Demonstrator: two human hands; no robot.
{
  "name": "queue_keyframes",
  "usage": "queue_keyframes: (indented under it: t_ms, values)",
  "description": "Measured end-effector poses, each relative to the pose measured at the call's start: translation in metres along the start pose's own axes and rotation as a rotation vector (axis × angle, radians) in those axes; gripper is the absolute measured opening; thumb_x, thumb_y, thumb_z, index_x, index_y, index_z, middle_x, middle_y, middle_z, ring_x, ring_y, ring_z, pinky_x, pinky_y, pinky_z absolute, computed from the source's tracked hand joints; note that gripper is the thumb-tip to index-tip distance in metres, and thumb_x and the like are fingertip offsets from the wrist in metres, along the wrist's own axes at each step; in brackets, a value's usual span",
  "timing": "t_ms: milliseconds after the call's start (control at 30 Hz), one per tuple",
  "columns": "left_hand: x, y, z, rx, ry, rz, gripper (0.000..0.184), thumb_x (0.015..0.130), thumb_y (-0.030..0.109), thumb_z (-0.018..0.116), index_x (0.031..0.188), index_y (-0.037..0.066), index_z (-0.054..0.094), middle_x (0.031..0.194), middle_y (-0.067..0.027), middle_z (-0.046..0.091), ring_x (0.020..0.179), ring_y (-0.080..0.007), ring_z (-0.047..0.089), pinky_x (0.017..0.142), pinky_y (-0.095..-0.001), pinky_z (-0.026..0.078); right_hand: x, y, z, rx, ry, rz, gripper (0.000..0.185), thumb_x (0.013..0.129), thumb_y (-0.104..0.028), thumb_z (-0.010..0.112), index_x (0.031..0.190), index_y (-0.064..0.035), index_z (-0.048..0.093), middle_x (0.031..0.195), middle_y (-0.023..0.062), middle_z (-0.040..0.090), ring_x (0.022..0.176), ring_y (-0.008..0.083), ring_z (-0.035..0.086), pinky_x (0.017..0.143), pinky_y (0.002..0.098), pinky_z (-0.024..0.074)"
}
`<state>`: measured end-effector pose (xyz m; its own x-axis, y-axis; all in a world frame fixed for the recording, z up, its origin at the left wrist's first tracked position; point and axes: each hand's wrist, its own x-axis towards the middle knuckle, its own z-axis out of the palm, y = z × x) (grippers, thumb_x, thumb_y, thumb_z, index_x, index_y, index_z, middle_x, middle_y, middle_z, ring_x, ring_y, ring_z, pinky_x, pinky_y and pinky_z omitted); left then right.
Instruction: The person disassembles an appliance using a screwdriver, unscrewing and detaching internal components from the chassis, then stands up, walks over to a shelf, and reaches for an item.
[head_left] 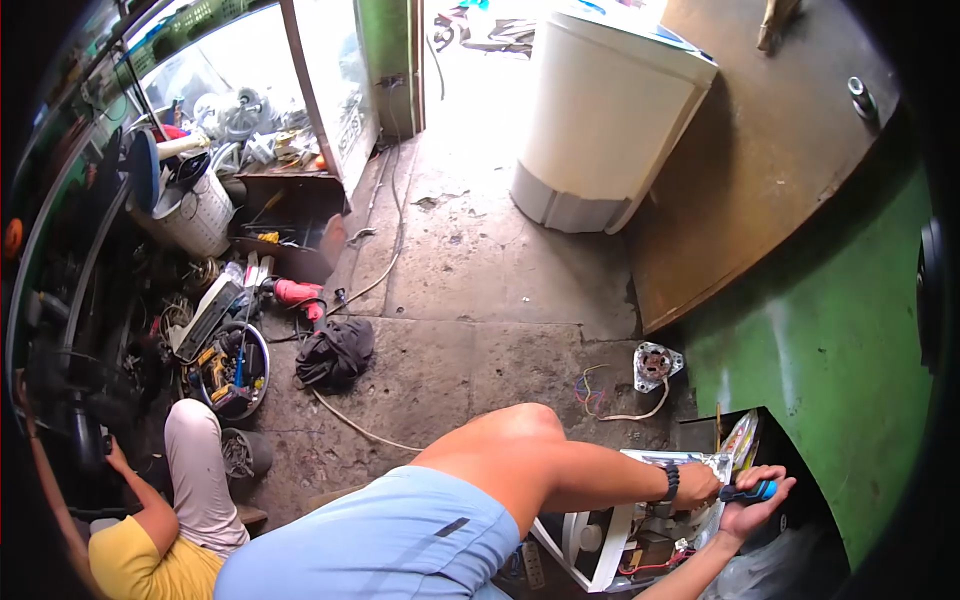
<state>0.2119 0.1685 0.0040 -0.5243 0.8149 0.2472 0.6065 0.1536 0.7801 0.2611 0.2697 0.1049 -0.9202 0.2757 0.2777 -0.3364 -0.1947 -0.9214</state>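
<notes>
My right hand (752, 508) is wrapped round the blue and black handle of what looks like a screwdriver (762, 490). Just left of it is my left hand (694, 486), with a dark band on the wrist. Its fingers are curled down at the corner of a white frame (612, 550); what they grip, if anything, is hidden. Inside the frame are wires, a red lead and small parts. Beyond the frame, a motor (655, 366) with trailing wires lies on the floor.
A white appliance tub (590, 110) stands by the doorway, beside a brown board (760, 150). Left are a red power drill (298, 294), dark cloth (338, 354) and a tool bucket (262, 375). A person in a yellow shirt (150, 560) sits lower left. A cable crosses the floor.
</notes>
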Motion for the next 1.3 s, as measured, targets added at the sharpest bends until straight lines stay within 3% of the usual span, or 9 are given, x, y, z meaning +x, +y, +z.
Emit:
queue_keyframes:
  t_ms: [133, 400, 467, 567, 833, 967, 1067, 1200, 1300]
  values:
    - [0.003, -0.001, 0.012, -0.13, 0.179, -0.046, 0.012, 0.081, 0.015, 0.07, 0.087, 0.004, 0.073, 0.081, -0.021, 0.072, 0.081, -0.0404, 0.072, 0.073, -0.049, 0.055, -0.008, -0.006, 0.042, -0.418, 0.544, -0.142, 0.045, 0.11, -0.052, 0.04, 0.093, -0.0109, 0.048, 0.091, 0.0032, 0.05, 0.081, 0.0116, 0.05, 0.074, 0.0291, 0.0417]
    - [0.003, 0.001, 0.011, -0.046, 0.176, 0.024, 0.016, 0.085, 0.019, 0.066, 0.09, 0.006, 0.074, 0.079, -0.0224, 0.071, 0.079, -0.0413, 0.072, 0.072, -0.0498, 0.057, 0.008, -0.008, -0.001, 0.235, -0.496, 0.06, 0.032, 0.108, -0.037, 0.048, 0.09, -0.0115, 0.042, 0.076, 0.0011, 0.04, 0.067, 0.0101, 0.037, 0.061, 0.0258, 0.0334]
    - [0.009, 0.0, 0.016, -0.037, 0.162, -0.067, 0.017, 0.084, 0.02, 0.067, 0.09, 0.006, 0.075, 0.079, -0.0225, 0.072, 0.08, -0.0408, 0.073, 0.072, -0.05, 0.057, 0.006, -0.007, 0.003, 0.17, -0.417, 0.054, 0.031, 0.108, -0.037, 0.048, 0.092, -0.0114, 0.044, 0.078, 0.001, 0.041, 0.069, 0.0105, 0.039, 0.064, 0.0259, 0.0356]
    - [0.014, -0.003, 0.02, -0.098, 0.178, -0.107, 0.015, 0.083, 0.023, 0.07, 0.088, 0.01, 0.077, 0.076, -0.0193, 0.072, 0.08, -0.0382, 0.074, 0.073, -0.0493, 0.057, -0.007, -0.007, 0.043, -0.412, 0.435, -0.159, 0.026, 0.109, -0.034, 0.045, 0.095, -0.0109, 0.047, 0.08, 0.0009, 0.043, 0.072, 0.0109, 0.041, 0.066, 0.0271, 0.0377]
    - [0.007, -0.007, 0.03, -0.006, 0.252, 0.119, 0.028, 0.092, 0.025, 0.06, 0.099, 0.0, 0.07, 0.088, -0.0222, 0.073, 0.089, -0.0411, 0.072, 0.08, -0.0521, 0.055, 0.01, -0.014, -0.01, 0.129, -0.341, 0.078, 0.03, 0.11, -0.036, 0.047, 0.091, -0.0126, 0.047, 0.07, -0.0017, 0.041, 0.062, 0.0087, 0.039, 0.059, 0.0249, 0.0355]
    - [0.01, -0.011, 0.03, -0.072, 0.281, 0.148, 0.028, 0.094, 0.022, 0.052, 0.1, -0.002, 0.066, 0.093, -0.0235, 0.071, 0.093, -0.0425, 0.069, 0.08, -0.0533, 0.053, 0.0, -0.008, 0.019, -0.232, 0.425, -0.027, 0.036, 0.11, -0.042, 0.048, 0.091, -0.0119, 0.05, 0.087, 0.0019, 0.048, 0.076, 0.0114, 0.046, 0.074, 0.0285, 0.0426]
    - [0.01, -0.008, 0.034, -0.083, 0.321, 0.138, 0.025, 0.092, 0.021, 0.055, 0.096, 0.001, 0.068, 0.087, -0.0227, 0.072, 0.087, -0.0423, 0.071, 0.078, -0.0516, 0.054, -0.001, -0.003, 0.01, -0.234, 0.426, -0.076, 0.036, 0.11, -0.04, 0.048, 0.086, -0.0126, 0.048, 0.081, 0.0007, 0.047, 0.072, 0.0105, 0.044, 0.069, 0.0274, 0.0413]
    - [0.011, -0.003, 0.03, -0.008, 0.202, 0.047, 0.018, 0.086, 0.018, 0.061, 0.087, 0.003, 0.072, 0.086, -0.0203, 0.073, 0.086, -0.0374, 0.073, 0.078, -0.0478, 0.057, 0.006, -0.011, -0.007, 0.204, -0.316, 0.114, 0.04, 0.11, -0.045, 0.045, 0.087, -0.0121, 0.044, 0.062, -0.0004, 0.039, 0.051, 0.009, 0.032, 0.049, 0.0246, 0.03]
    - [0.013, -0.003, 0.027, -0.034, 0.208, -0.028, 0.017, 0.085, 0.018, 0.062, 0.088, 0.007, 0.075, 0.082, -0.0218, 0.073, 0.081, -0.0394, 0.074, 0.072, -0.05, 0.058, 0.006, -0.006, -0.016, 0.075, -0.115, 0.049, 0.042, 0.109, -0.048, 0.045, 0.091, -0.0108, 0.048, 0.068, 0.001, 0.047, 0.06, 0.0102, 0.044, 0.059, 0.0243, 0.0394]
